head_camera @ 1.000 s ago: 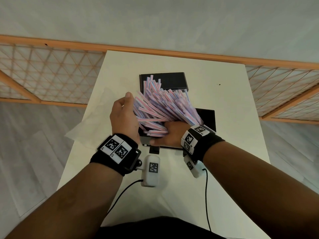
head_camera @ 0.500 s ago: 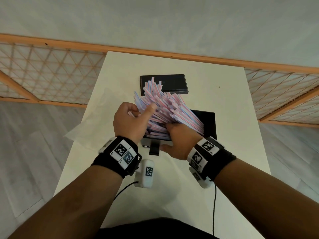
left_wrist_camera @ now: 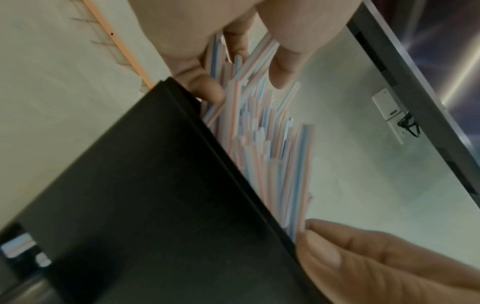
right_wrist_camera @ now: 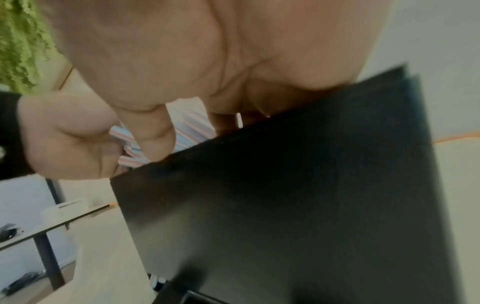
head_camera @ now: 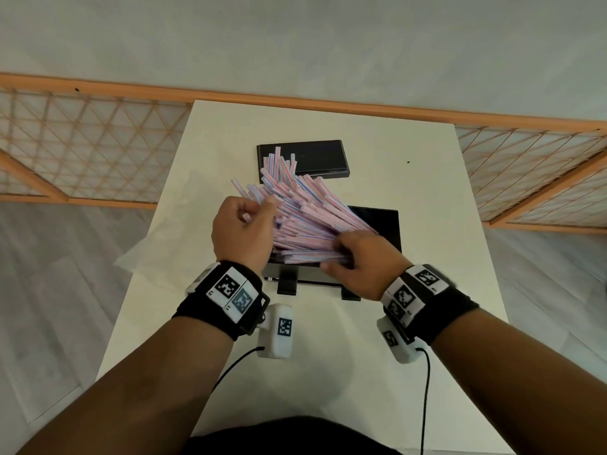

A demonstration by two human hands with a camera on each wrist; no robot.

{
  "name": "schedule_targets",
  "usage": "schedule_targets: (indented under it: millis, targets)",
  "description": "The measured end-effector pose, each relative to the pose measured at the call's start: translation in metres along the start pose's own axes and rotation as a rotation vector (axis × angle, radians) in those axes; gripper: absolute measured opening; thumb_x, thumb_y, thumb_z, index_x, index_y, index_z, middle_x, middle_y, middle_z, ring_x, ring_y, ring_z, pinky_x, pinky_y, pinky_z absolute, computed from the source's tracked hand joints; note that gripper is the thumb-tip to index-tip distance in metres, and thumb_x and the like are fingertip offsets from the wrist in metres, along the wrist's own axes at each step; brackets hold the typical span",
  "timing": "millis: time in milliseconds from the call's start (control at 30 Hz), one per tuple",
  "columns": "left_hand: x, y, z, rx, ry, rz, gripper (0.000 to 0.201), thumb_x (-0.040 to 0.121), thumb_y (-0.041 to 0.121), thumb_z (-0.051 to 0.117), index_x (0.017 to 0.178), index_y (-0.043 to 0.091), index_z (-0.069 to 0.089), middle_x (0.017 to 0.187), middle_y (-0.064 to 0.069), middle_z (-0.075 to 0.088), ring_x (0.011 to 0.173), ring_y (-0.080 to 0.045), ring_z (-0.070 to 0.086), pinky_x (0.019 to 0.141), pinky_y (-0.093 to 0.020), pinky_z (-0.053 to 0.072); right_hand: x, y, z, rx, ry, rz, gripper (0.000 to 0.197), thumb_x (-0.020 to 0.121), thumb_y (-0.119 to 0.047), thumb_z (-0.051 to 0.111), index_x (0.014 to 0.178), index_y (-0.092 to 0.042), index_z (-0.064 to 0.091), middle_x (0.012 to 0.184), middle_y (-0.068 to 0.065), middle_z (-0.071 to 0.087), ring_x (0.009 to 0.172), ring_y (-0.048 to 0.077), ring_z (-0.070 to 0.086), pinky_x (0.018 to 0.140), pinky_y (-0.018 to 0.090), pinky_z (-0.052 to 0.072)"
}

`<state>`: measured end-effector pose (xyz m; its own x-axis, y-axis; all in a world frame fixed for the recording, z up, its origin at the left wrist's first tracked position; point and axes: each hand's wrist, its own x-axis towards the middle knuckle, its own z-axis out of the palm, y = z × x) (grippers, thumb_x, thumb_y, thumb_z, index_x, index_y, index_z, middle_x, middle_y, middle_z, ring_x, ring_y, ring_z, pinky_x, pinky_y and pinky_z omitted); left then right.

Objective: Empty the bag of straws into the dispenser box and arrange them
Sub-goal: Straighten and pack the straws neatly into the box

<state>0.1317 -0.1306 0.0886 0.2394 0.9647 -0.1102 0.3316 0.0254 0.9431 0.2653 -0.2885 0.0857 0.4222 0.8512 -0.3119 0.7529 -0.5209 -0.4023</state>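
Note:
A big fan of pink-and-blue striped straws (head_camera: 308,218) sticks out of the open black dispenser box (head_camera: 384,224) at mid-table, with the far ends spreading up and left. My left hand (head_camera: 259,211) curls its fingers into the upper left of the fan; in the left wrist view its fingertips (left_wrist_camera: 283,70) pinch a few straws (left_wrist_camera: 272,154) above the box wall (left_wrist_camera: 155,185). My right hand (head_camera: 338,254) grips the near ends at the box's front rim. In the right wrist view its thumb lies on the straws (right_wrist_camera: 192,123) just over the box wall (right_wrist_camera: 298,185).
The flat black lid (head_camera: 315,159) lies behind the box, partly covered by straw tips. A crumpled clear plastic bag (head_camera: 154,247) lies at the table's left edge. An orange lattice railing (head_camera: 82,142) runs behind the white table (head_camera: 443,208).
My left hand went from cupping the fan's left side to curling its fingers into the straws from above. My right hand shifted right along the near ends. The fan leans lower.

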Motion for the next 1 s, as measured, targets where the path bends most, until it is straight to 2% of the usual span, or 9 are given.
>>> schedule_targets:
  millis: [133,300,400,533,633,700,800,933,1000]
  targets:
    - [0.003,0.003,-0.007,0.041,0.036,-0.017,0.034,0.093,0.042,0.069,0.071,0.024,0.050,0.072,0.009,0.055,0.068,-0.014,0.052,0.075,-0.033,0.044,0.006,-0.007,0.007,-0.009,-0.037,0.052,0.095,0.066,-0.087,0.024,0.125,-0.018,0.051,0.123,0.007,0.057,0.114,0.028,0.056,0.095,0.038,0.048]
    - [0.007,0.006,-0.017,0.235,-0.064,-0.036,0.050,0.098,0.051,0.057,0.063,0.019,0.043,0.064,0.002,0.050,0.065,-0.021,0.049,0.073,-0.032,0.034,0.015,-0.014,0.010,-0.002,-0.079,0.003,0.092,0.069,-0.086,0.027,0.129,-0.021,0.053,0.124,0.007,0.055,0.115,0.029,0.056,0.097,0.035,0.046]
    - [0.009,0.002,-0.018,0.227,-0.091,-0.036,0.054,0.091,0.060,0.059,0.059,0.018,0.049,0.059,-0.004,0.059,0.069,-0.033,0.062,0.071,-0.042,0.053,0.020,-0.017,0.008,-0.011,-0.105,0.043,0.096,0.063,-0.091,0.021,0.118,-0.020,0.056,0.121,0.007,0.059,0.112,0.029,0.058,0.095,0.039,0.049]
    - [0.007,0.003,-0.018,0.160,-0.083,-0.034,0.054,0.078,0.068,0.061,0.066,0.016,0.058,0.051,-0.009,0.062,0.062,-0.037,0.068,0.067,-0.056,0.060,0.026,-0.019,0.008,0.033,-0.126,-0.018,0.091,0.067,-0.089,0.036,0.133,-0.028,0.050,0.121,0.002,0.063,0.113,0.024,0.059,0.096,0.039,0.050]
    - [0.006,0.009,-0.021,0.115,-0.074,-0.041,0.056,0.087,0.059,0.061,0.064,0.008,0.055,0.045,-0.010,0.061,0.052,-0.034,0.067,0.063,-0.056,0.060,0.025,-0.015,0.004,0.034,-0.126,-0.005,0.082,0.071,-0.086,0.042,0.130,-0.030,0.054,0.121,0.001,0.060,0.113,0.022,0.058,0.098,0.034,0.047]
    - [0.003,0.009,-0.021,0.142,-0.130,-0.044,0.052,0.092,0.052,0.063,0.069,0.006,0.061,0.046,-0.005,0.065,0.050,-0.028,0.069,0.065,-0.051,0.062,0.023,-0.016,0.006,0.017,-0.158,0.009,0.091,0.064,-0.091,0.035,0.127,-0.029,0.055,0.121,0.001,0.062,0.113,0.024,0.058,0.097,0.036,0.048]
    - [-0.002,0.011,-0.020,0.176,-0.204,-0.040,0.043,0.091,0.042,0.068,0.068,0.006,0.066,0.048,-0.005,0.068,0.051,-0.023,0.072,0.066,-0.046,0.064,0.025,-0.019,0.008,0.032,-0.203,0.025,0.092,0.061,-0.091,0.040,0.129,-0.029,0.052,0.121,0.000,0.064,0.111,0.024,0.061,0.096,0.038,0.050]
    - [-0.003,0.016,-0.018,0.035,-0.162,-0.112,0.030,0.092,0.028,0.068,0.068,0.010,0.072,0.050,-0.010,0.068,0.046,-0.029,0.069,0.057,-0.047,0.064,0.026,-0.017,0.002,0.053,-0.107,0.016,0.069,0.065,-0.085,0.050,0.106,-0.030,0.052,0.101,-0.004,0.055,0.102,0.024,0.059,0.085,0.029,0.047]
    - [-0.003,0.015,-0.017,0.036,-0.200,-0.124,0.029,0.090,0.030,0.070,0.068,0.012,0.072,0.053,-0.011,0.070,0.047,-0.029,0.070,0.056,-0.046,0.064,0.023,-0.015,0.001,0.050,-0.091,0.015,0.068,0.068,-0.080,0.058,0.109,-0.026,0.055,0.101,-0.005,0.049,0.103,0.024,0.057,0.086,0.028,0.045]
